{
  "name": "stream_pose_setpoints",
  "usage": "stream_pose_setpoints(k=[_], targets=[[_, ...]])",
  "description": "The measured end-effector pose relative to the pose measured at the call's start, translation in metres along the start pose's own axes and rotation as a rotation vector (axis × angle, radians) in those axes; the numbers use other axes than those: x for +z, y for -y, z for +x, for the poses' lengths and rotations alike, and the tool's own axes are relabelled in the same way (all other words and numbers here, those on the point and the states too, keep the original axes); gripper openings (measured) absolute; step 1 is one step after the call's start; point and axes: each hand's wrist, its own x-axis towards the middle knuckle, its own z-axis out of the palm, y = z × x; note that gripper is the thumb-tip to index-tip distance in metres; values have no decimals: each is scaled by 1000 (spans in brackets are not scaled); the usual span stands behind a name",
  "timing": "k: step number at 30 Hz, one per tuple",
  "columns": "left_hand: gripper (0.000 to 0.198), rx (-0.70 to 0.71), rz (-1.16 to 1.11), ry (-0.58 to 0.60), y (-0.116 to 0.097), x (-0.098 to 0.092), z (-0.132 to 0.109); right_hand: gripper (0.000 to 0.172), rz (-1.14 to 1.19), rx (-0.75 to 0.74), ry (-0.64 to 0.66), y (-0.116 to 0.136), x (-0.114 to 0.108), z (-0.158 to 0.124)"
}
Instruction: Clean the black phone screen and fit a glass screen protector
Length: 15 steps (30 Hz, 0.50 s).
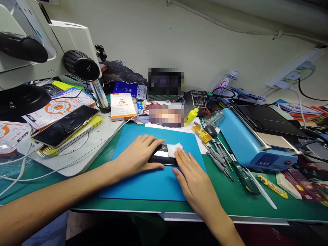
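Observation:
A dark, glossy phone lies flat on the blue mat, with bright light reflected on its surface. My left hand grips its left end, thumb along the near edge and fingers over the far edge. On the phone's right part rests a folded white wipe. The fingertips of my right hand press this wipe against the surface, and the hand hides the phone's right end.
Screwdrivers and a yellow cutter lie right of the mat, before a blue machine. At left, a microscope stand rises from a white base bearing another phone. A yellow bottle stands behind the mat.

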Motion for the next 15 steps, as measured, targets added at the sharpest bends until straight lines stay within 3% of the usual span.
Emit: stream_pose_setpoints(k=[4,11,15], targets=[[76,-10,-3,7,0,0,0,53,46,25,85,-4,2,18],[79,-12,4,15,-2,-2,1,49,-47,-68,-30,7,-15,-21],[78,-24,11,9,-2,-2,0,45,-53,-60,-54,3,-7,-7]])
